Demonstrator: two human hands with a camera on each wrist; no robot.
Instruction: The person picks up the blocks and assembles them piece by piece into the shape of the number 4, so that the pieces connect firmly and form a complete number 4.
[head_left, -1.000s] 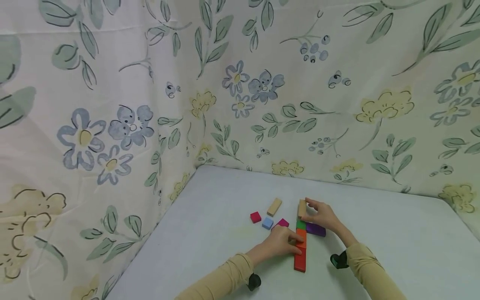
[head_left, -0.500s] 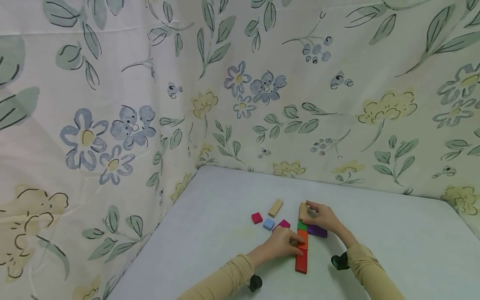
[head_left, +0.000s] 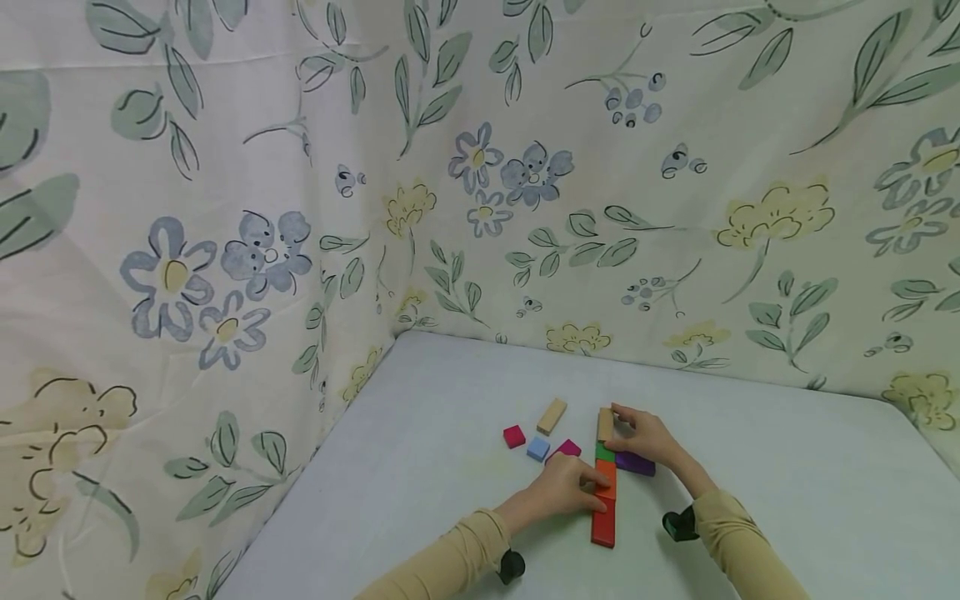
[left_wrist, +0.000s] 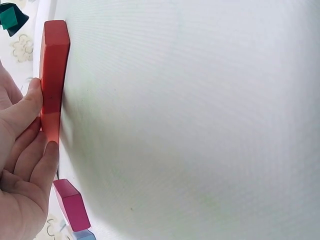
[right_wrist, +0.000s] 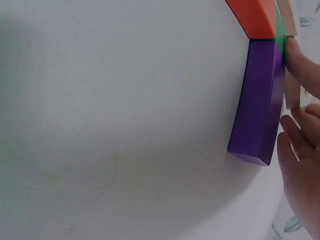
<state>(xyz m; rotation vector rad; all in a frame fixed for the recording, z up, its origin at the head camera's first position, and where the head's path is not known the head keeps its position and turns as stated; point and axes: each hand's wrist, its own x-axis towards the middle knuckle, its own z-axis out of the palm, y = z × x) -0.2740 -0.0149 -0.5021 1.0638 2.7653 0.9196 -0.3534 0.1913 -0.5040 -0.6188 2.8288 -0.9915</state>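
My left hand (head_left: 564, 485) rests on a row of blocks, its thumb at the red block (head_left: 603, 528) and fingertips at the orange block (head_left: 606, 472). In the left wrist view, these blocks lie end to end beside its fingers. My right hand (head_left: 647, 435) holds a plain wooden block (head_left: 605, 423) at the far end of the row, thumb near one end and index finger near the other. Between wood and orange shows a green block (head_left: 604, 452). A purple block (right_wrist: 254, 97) sticks out sideways at the green one, below my right hand.
Left of the row lie a loose wooden block (head_left: 552, 417), a small crimson block (head_left: 513, 436), a light blue block (head_left: 537, 448) and a magenta block (left_wrist: 73, 205). The white table (head_left: 450, 392) meets floral fabric (head_left: 480, 250) at its back and left.
The head view has shifted slightly. Both hands and the blocks stay nearly in place, with the right hand still on the wooden block.
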